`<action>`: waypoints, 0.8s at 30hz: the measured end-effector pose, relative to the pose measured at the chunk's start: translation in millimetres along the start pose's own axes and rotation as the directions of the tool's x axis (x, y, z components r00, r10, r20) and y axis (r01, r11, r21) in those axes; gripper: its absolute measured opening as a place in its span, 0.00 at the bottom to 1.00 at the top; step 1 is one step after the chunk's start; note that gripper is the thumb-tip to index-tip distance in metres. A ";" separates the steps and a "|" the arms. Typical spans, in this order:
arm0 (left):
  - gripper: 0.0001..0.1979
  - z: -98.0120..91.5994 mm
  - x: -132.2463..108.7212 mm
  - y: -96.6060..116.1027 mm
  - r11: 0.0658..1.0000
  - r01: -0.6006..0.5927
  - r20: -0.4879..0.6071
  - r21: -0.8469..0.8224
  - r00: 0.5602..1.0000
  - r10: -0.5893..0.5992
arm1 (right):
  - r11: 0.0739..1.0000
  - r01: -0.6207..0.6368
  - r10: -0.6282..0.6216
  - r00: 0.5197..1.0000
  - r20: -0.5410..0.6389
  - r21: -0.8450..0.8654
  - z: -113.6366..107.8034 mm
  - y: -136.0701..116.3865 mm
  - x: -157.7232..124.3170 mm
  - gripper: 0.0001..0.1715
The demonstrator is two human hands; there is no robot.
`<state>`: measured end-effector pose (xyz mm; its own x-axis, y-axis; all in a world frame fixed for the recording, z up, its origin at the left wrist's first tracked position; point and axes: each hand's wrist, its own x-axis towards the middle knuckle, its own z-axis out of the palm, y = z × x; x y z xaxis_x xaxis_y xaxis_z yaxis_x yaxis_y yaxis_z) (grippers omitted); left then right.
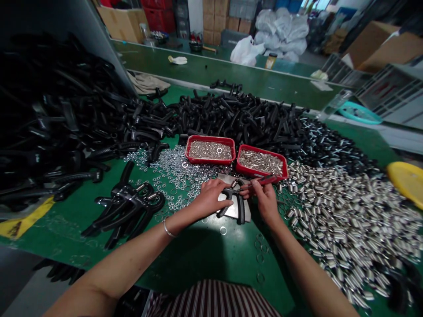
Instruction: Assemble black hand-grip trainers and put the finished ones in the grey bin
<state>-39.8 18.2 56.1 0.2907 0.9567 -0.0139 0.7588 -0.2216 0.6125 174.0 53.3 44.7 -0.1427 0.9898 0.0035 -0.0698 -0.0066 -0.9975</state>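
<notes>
My left hand (211,196) is closed over a black grip (231,203), pinning it to a small metal plate (246,215) on the green desk (205,251). My right hand (264,200) pinches a red-handled tool (264,180), its tip at the top of the grip; whether the tip touches the spring there I cannot tell.

Surroundings: two red trays sit just beyond my hands, the left tray (210,149) with small washers, the right tray (261,162) with small metal pins. Loose washers (172,176) are strewn to the left, a wide spread of metal sleeves (346,215) lies to the right, and a few finished grips (127,207) lie well to the left. Black handles (238,116) are heaped behind the trays.

Risks, as I judge them:
- The grip is held by one hand only; if the tool levers hard, it may twist off the plate.
- A slip of the tool would carry its tip toward my left fingers (228,203), which lie close by.
- A spring under load could jump free and be lost among the loose parts.
- My right forearm hangs over the sleeves; a sweep would scatter them.
</notes>
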 end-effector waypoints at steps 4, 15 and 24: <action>0.26 -1.6 0.1 1.7 1.000 0.006 0.010 -0.005 1.000 -0.006 | 0.974 0.039 -0.040 0.999 0.000 -0.223 3.5 -6.3 -4.7 0.16; 0.24 -1.0 1.4 6.0 0.998 0.004 0.015 0.070 1.000 -0.005 | 0.997 0.029 -0.016 0.984 0.180 -0.067 31.1 -45.0 11.5 0.20; 0.25 -1.4 0.9 6.7 0.998 0.023 0.029 0.063 0.999 -0.025 | 1.000 0.020 -0.019 0.998 0.054 -0.013 8.5 4.3 11.6 0.17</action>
<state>-35.3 17.8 61.3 0.2885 0.9560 -0.0526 0.8003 -0.2106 0.5613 163.6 63.5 41.0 -0.1947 0.9805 0.0267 -0.0598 0.0153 -0.9981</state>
